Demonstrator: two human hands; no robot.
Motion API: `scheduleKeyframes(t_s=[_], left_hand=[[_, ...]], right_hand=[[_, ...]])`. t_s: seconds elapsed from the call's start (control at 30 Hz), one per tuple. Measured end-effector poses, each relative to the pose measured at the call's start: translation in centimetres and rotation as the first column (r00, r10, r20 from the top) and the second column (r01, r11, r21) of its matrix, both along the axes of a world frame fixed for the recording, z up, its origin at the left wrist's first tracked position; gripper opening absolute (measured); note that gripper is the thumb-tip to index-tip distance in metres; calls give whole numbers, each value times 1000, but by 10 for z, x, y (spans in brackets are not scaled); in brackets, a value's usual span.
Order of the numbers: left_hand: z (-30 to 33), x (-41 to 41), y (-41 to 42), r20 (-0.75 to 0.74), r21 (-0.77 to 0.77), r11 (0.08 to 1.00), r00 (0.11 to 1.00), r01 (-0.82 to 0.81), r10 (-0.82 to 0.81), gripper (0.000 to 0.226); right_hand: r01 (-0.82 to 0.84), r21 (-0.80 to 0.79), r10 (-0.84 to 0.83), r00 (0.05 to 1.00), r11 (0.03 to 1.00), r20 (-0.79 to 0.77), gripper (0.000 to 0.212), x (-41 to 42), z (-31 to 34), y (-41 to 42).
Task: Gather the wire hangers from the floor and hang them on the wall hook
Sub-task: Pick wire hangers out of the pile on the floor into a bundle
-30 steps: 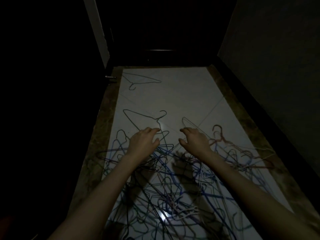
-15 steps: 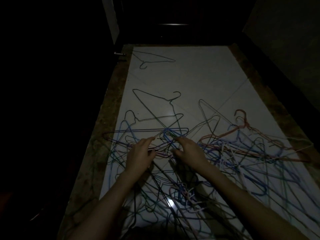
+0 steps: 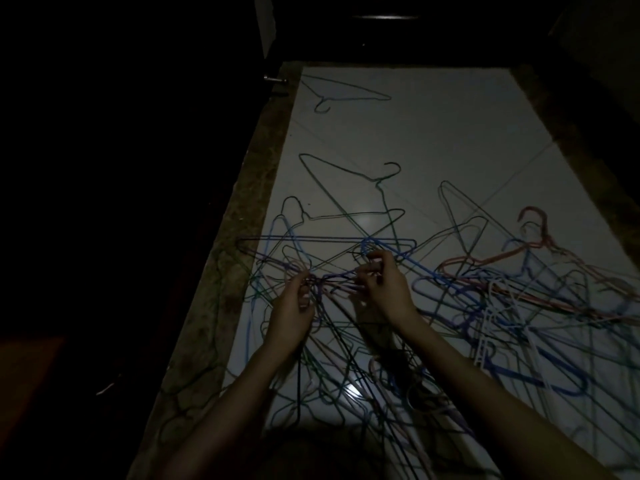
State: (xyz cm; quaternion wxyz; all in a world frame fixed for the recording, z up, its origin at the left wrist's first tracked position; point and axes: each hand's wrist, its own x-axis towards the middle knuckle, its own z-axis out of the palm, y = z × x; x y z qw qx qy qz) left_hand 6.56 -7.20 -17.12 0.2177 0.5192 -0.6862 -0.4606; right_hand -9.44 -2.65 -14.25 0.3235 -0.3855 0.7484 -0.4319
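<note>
Dim hallway, pale tiled floor (image 3: 433, 140) w/ a mottled brown border (image 3: 239, 271) on the left. A big tangle of wire hangers (image 3: 450, 323) covers the near half of the floor: blue, green, black, white, pink, all crossed over each other. A red hanger (image 3: 530, 237) lies at the right edge of the pile. Two green hangers lie apart from it: one (image 3: 346, 95) far up near the dark door, another (image 3: 349, 174) mid-floor, its lower wires running into the tangle.

Both hands are down in the pile, close together. Left hand (image 3: 292, 306): fingers curled round thin wires at the tangle's left-centre, grip closed on them. Right hand (image 3: 384, 289): fingertips pinching wires just under a blue hanger's hook (image 3: 369, 244); grip closed on the wire too. Exactly which hanger each hand has can't be told, too dark and knotted. Forearms reach in from the bottom edge. Walls and door (image 3: 381, 32) mostly black; wall hook can't be made out.
</note>
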Motion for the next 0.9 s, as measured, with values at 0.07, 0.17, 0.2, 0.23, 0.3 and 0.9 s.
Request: scheduleKeyframes(t_s=[0.07, 0.17, 0.2, 0.23, 0.3, 0.9], left_hand=[[0, -3, 3, -28, 17, 999, 999, -33, 33, 50], [1, -6, 2, -67, 32, 997, 995, -77, 79, 45], [3, -7, 1, -102, 38, 996, 991, -84, 87, 42], [5, -8, 1, -144, 48, 995, 985, -87, 93, 39], [8, -10, 2, -191, 52, 995, 978, -80, 88, 36], [21, 1, 18, -123, 94, 993, 989, -71, 82, 81]], right_hand=[[37, -46, -34, 997, 998, 66, 24, 4, 5, 0], [86, -112, -59, 971, 990, 230, 24, 6, 18, 0], [101, -138, -59, 958, 985, 279, 25, 5, 24, 0], [108, -166, -56, 955, 980, 292, 25, 3, 30, 1], [95, -203, -41, 966, 974, 255, 24, -2, 38, 4], [79, -247, 15, 934, 966, 356, 25, 17, 51, 4]])
